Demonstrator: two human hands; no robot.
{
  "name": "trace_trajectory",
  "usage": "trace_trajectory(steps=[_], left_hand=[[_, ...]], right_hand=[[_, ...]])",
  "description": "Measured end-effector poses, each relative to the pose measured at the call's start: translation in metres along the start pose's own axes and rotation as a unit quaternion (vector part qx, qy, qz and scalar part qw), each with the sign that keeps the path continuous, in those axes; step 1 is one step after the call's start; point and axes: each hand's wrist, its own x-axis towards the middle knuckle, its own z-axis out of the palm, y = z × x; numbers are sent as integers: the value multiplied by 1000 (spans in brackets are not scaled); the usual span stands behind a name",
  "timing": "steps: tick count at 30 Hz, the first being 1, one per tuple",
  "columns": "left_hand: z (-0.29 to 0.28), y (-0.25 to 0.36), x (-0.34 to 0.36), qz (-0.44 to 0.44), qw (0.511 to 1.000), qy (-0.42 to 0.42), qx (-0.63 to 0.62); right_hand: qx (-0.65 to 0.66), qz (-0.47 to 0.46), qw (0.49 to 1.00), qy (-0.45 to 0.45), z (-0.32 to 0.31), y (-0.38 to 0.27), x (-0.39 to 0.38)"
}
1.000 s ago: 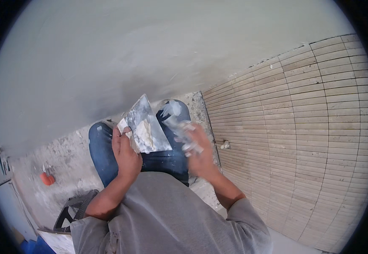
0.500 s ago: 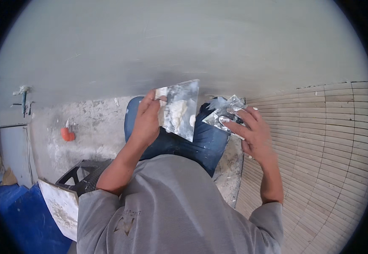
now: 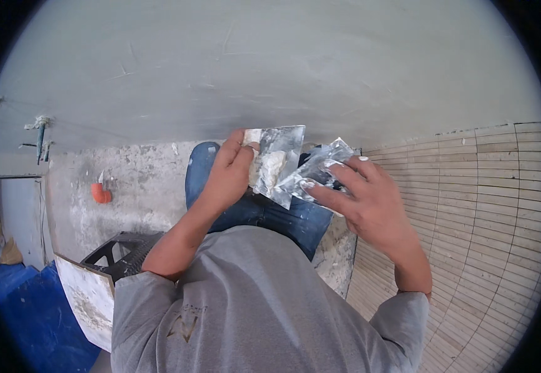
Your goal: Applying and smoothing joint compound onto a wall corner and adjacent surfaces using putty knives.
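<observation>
My left hand grips a square metal plate at its left edge, with a lump of white paste on it. My right hand is closed on a metal scraper blade, smeared white, its fingertips pressing the face. The blade's left corner meets or overlaps the plate's right side; whether they touch I cannot tell. Both are above my jean-covered knees, close to the smooth grey plastered surface in front of me.
An orange pipe elbow and small pipe stubs are at the left. A black plastic stool or crate, a stained white board and blue sheeting lie lower left. Narrow tiles cover the right side; a concrete strip runs beside them.
My view has turned, bringing the blue sheeting in. Since half a second ago, my right hand has moved left and slightly down, bringing the blade against or over the plate.
</observation>
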Motion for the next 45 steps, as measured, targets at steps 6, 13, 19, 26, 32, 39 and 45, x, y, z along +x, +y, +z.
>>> trace_trajectory(steps=[6,13,19,26,32,39,45], left_hand=[[11,13,-3,33,999,-24,26],[-2,-19,5,85,970,42,222],[-28,-20,-10,264,889,55,369],[-22,-45,-14,-81,965,38,-246],[-13,-55,-12,-65,977,32,-200],[-5,-54,-14,-66,980,49,-182],[-6,-52,-15,-80,979,55,-178]], right_hand=[[-3,-17,999,-39,14,-8,4],[34,25,997,-62,6,6,-13],[497,132,843,155,72,80,-93],[740,295,404,450,206,131,-193],[641,471,374,476,237,183,-174],[620,539,317,474,252,235,-158],[559,591,331,477,247,248,-143]])
